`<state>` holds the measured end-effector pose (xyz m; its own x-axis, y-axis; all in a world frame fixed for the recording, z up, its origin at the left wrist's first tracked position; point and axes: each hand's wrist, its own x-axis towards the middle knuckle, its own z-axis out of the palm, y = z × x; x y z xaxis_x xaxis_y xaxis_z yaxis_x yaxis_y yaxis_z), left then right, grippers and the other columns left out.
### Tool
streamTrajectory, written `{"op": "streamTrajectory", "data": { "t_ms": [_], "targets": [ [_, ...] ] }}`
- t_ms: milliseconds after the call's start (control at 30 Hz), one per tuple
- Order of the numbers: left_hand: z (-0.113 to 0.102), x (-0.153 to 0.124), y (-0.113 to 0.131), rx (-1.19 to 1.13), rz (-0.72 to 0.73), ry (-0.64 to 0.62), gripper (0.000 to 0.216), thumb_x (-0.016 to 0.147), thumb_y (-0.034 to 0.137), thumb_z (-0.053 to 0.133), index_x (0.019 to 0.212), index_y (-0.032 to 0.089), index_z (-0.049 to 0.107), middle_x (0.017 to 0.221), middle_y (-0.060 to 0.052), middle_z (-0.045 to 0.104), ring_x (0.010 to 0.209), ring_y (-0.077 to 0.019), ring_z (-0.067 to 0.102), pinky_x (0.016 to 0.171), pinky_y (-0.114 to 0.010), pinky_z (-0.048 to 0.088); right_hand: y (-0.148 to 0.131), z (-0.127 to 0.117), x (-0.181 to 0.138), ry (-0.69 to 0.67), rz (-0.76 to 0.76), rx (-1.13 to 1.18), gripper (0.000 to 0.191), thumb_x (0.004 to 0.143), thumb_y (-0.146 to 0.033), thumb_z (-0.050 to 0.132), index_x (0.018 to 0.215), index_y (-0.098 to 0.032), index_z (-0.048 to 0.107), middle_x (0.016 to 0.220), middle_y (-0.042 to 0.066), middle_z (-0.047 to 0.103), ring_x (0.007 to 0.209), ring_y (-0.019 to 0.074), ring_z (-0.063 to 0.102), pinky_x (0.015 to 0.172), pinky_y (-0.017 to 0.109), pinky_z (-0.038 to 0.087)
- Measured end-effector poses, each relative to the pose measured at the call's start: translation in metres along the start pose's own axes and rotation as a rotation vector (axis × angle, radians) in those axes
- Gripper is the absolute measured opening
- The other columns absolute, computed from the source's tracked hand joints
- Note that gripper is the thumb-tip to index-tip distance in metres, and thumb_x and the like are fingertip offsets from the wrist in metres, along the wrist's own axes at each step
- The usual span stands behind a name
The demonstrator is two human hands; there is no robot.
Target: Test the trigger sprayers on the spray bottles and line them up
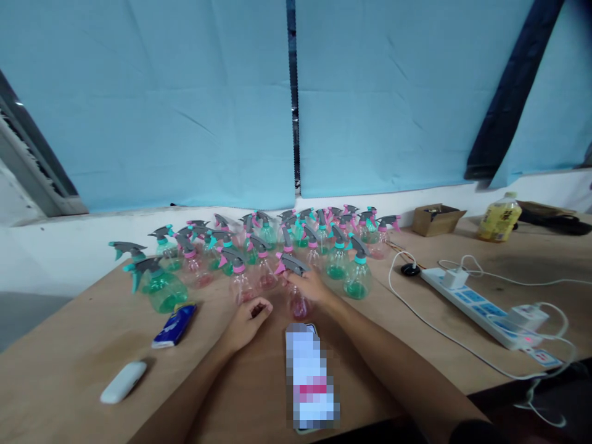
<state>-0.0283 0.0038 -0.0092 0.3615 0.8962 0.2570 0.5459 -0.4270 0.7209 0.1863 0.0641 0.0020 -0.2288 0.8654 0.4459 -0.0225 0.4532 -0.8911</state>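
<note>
My right hand is closed around the neck of a pink spray bottle with a grey and pink trigger head, at the front of a crowd of similar bottles. My left hand rests on the table with its fingers curled in and nothing visible in them. Just behind it stands another pink spray bottle. Green spray bottles with turquoise collars are mixed among the pink ones. One large green spray bottle is at the left front of the group.
A phone with a blurred screen lies between my forearms. On the left are a blue packet and a white case. A power strip with cables, a cardboard box and a yellow-labelled drink bottle are on the right.
</note>
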Motion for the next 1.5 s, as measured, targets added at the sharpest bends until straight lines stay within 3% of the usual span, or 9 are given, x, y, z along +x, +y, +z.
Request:
{"op": "streamTrajectory", "data": {
  "t_ms": [167, 333, 567, 733, 900, 1100, 1300, 1400, 1500],
  "targets": [
    [0.001, -0.013, 0.009, 0.11, 0.087, -0.053, 0.025, 0.092, 0.037, 0.05, 0.08, 0.019, 0.062, 0.076, 0.0, 0.065, 0.072, -0.0152, 0.059, 0.068, -0.025, 0.043, -0.007, 0.017, 0.001, -0.001, -0.034, -0.006, 0.017, 0.083, -0.036, 0.061, 0.08, -0.02, 0.068, 0.065, -0.001, 0.062, 0.058, 0.012, 0.054, 0.056, 0.024, 0.046],
    [0.002, -0.025, 0.022, 0.245, 0.175, -0.019, 0.033, 0.095, 0.038, 0.047, 0.074, 0.019, 0.063, 0.067, 0.0, 0.062, 0.064, -0.0139, 0.057, 0.062, -0.024, 0.042, -0.015, 0.04, 0.005, -0.119, -0.091, 0.101, 0.02, 0.084, -0.031, 0.058, 0.099, -0.022, 0.068, 0.072, -0.002, 0.063, 0.066, 0.0126, 0.057, 0.064, 0.025, 0.048],
    [0.012, -0.044, 0.034, 0.497, 0.539, -0.062, 0.032, 0.097, 0.028, 0.042, 0.081, 0.02, 0.068, 0.071, -0.007, 0.066, 0.069, -0.0182, 0.059, 0.068, -0.032, 0.048, -0.029, 0.077, 0.01, -0.227, -0.079, 0.114, 0.018, 0.084, -0.031, 0.058, 0.098, -0.023, 0.067, 0.072, -0.004, 0.06, 0.065, 0.0112, 0.055, 0.065, 0.023, 0.047],
    [0.02, -0.051, 0.046, 0.669, 0.658, -0.176, 0.033, 0.096, 0.027, 0.042, 0.078, 0.02, 0.069, 0.072, -0.008, 0.065, 0.071, -0.0201, 0.06, 0.064, -0.034, 0.049, -0.041, 0.106, 0.009, -0.313, -0.068, 0.127, 0.029, 0.084, -0.037, 0.062, 0.11, -0.025, 0.065, 0.076, -0.002, 0.062, 0.062, 0.0105, 0.053, 0.06, 0.022, 0.046],
    [0.026, -0.049, 0.047, 0.658, 0.57, -0.116, 0.029, 0.096, 0.026, 0.043, 0.088, 0.022, 0.071, 0.082, -0.008, 0.07, 0.079, -0.0214, 0.064, 0.073, -0.036, 0.052, -0.05, 0.121, 0.004, -0.26, -0.207, 0.009, 0.056, 0.072, -0.042, 0.078, 0.122, -0.026, 0.06, 0.084, -0.001, 0.064, 0.069, 0.0123, 0.056, 0.069, 0.025, 0.048],
    [0.026, -0.046, 0.046, 0.623, 0.472, -0.081, 0.027, 0.096, 0.024, 0.044, 0.089, 0.021, 0.07, 0.085, -0.008, 0.071, 0.081, -0.0221, 0.065, 0.078, -0.038, 0.051, -0.053, 0.108, 0.001, -0.209, -0.334, 0.064, 0.073, 0.067, -0.042, 0.081, 0.13, -0.024, 0.049, 0.108, 0.004, 0.062, 0.093, 0.0175, 0.059, 0.086, 0.029, 0.048],
    [0.028, -0.045, 0.05, 0.621, 0.305, 0.013, 0.023, 0.095, 0.028, 0.046, 0.084, 0.021, 0.066, 0.083, -0.007, 0.067, 0.082, -0.0229, 0.062, 0.074, -0.037, 0.05, -0.059, 0.088, 0.015, 0.047, -0.377, 0.006, 0.032, 0.098, -0.041, 0.041, 0.115, -0.022, 0.06, 0.112, 0.008, 0.063, 0.111, 0.0219, 0.056, 0.103, 0.039, 0.039],
    [0.032, -0.045, 0.046, 0.627, 0.238, 0.047, 0.019, 0.094, 0.03, 0.048, 0.088, 0.022, 0.064, 0.087, -0.007, 0.067, 0.085, -0.0238, 0.062, 0.074, -0.036, 0.048, -0.055, 0.085, 0.037, 0.146, -0.304, -0.105, 0.031, 0.096, -0.038, 0.047, 0.12, -0.022, 0.059, 0.118, 0.008, 0.063, 0.114, 0.0216, 0.055, 0.105, 0.039, 0.038],
    [0.036, -0.045, 0.039, 0.655, 0.203, 0.113, 0.017, 0.092, 0.033, 0.052, 0.095, 0.021, 0.063, 0.093, -0.008, 0.067, 0.091, -0.0265, 0.061, 0.082, -0.04, 0.047, -0.041, 0.086, 0.057, 0.049, -0.248, -0.159, 0.042, 0.092, -0.04, 0.055, 0.131, -0.025, 0.053, 0.121, 0.008, 0.064, 0.111, 0.0204, 0.06, 0.099, 0.037, 0.043]
  ]
}}
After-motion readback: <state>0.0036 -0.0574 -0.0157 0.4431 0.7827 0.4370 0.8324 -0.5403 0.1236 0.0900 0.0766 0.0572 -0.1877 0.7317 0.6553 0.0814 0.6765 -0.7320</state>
